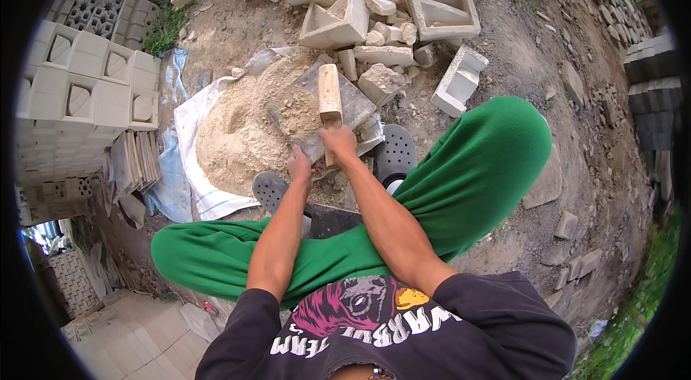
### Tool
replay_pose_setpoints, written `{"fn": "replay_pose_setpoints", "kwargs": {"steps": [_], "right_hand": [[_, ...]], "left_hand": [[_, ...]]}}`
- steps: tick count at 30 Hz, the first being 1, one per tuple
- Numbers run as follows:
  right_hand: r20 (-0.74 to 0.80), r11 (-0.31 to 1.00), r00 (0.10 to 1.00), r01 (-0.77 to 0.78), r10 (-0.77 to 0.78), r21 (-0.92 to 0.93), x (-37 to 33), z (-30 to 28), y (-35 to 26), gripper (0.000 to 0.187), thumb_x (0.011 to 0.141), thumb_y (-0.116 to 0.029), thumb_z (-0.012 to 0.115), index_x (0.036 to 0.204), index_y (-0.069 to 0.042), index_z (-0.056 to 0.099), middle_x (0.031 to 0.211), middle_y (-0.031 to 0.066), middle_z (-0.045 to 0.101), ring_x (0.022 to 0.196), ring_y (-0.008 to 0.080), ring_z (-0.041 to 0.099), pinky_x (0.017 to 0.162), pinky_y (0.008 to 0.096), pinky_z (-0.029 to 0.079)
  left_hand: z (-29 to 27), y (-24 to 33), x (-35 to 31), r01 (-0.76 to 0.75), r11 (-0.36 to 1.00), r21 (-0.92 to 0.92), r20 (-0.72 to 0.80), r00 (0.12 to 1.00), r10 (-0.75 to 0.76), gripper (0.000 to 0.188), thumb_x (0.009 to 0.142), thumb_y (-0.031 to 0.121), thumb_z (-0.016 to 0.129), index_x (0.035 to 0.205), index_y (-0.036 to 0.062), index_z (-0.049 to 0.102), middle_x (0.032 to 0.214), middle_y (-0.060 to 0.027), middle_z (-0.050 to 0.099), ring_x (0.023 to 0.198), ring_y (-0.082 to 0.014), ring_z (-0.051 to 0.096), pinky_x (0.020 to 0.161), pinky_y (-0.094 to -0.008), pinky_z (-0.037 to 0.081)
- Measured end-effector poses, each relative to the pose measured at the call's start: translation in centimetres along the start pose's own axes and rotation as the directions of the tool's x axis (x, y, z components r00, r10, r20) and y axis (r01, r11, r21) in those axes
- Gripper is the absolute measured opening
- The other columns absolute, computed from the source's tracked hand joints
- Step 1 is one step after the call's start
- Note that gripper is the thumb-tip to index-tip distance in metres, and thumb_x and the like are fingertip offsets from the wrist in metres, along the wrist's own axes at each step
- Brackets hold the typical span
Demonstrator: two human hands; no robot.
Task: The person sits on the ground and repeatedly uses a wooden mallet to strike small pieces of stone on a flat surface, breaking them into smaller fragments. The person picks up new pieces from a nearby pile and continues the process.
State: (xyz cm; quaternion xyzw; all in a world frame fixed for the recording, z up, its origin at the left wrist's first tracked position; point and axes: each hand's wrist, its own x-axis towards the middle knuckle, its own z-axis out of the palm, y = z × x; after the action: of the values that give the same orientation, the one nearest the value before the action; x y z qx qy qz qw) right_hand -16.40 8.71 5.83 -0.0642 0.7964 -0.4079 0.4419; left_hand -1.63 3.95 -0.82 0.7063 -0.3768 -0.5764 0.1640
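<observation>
Dirt ground (515, 56) underlies white sheet (185, 146), likely containing sand (234, 124); right hand (339, 141) grips wooden tool (330, 92); left hand (299, 164) grasps grey plate (312, 147), seemingly steadying it.

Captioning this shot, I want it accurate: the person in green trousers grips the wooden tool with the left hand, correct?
Wrong hand: in the head view, the right hand, not the left hand, grips the wooden tool. The green trousers are correct.

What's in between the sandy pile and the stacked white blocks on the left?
A crumpled blue sheet, then the edge of the white sack, as the head view shows.
</observation>
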Motion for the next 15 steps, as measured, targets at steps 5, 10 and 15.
{"fn": "replay_pose_setpoints", "kwargs": {"steps": [5, 10, 15], "right_hand": [[0.116, 0.967, 0.993, -0.029, 0.000, 0.252, 0.8, -1.1, -0.8, 0.045, 0.075, -0.024, 0.074, 0.098, 0.015, 0.065, 0.078, 0.0179, 0.069, 0.061, 0.0247, 0.068, 0.056, 0.0363, 0.054], [0.171, 0.922, 0.985, -0.053, -0.014, 0.384, -1.9, -3.4, -3.9, 0.038, 0.077, -0.020, 0.074, 0.092, 0.013, 0.065, 0.071, 0.0132, 0.065, 0.053, 0.0212, 0.064, 0.047, 0.0349, 0.051], [0.141, 0.938, 0.975, 0.116, -0.170, 0.328, -2.2, -6.1, -5.6, 0.037, 0.078, -0.020, 0.075, 0.096, 0.011, 0.064, 0.071, 0.0121, 0.064, 0.053, 0.0190, 0.063, 0.047, 0.0332, 0.050]], "left_hand": [[-1.2, 2.3, 0.8, -0.025, 0.999, -0.043, -0.020, 0.999, 0.024, 0.058, 0.100, 0.053, 0.046, 0.098, -0.0010, 0.066, 0.077, -0.0109, 0.066, 0.051, -0.0212, 0.061, 0.042, -0.0308, 0.043], [-1.6, 5.0, 0.3, 0.011, 0.994, -0.105, -0.165, 0.986, -0.029, 0.048, 0.098, 0.051, 0.052, 0.099, 0.0041, 0.063, 0.075, -0.0085, 0.061, 0.049, -0.0163, 0.053, 0.038, -0.0287, 0.032], [-2.7, 10.5, -0.7, 0.029, 0.994, -0.104, -0.055, 0.998, -0.035, 0.035, 0.098, 0.041, 0.055, 0.098, 0.0053, 0.058, 0.071, -0.0088, 0.059, 0.045, -0.0141, 0.052, 0.035, -0.0246, 0.031]]}}
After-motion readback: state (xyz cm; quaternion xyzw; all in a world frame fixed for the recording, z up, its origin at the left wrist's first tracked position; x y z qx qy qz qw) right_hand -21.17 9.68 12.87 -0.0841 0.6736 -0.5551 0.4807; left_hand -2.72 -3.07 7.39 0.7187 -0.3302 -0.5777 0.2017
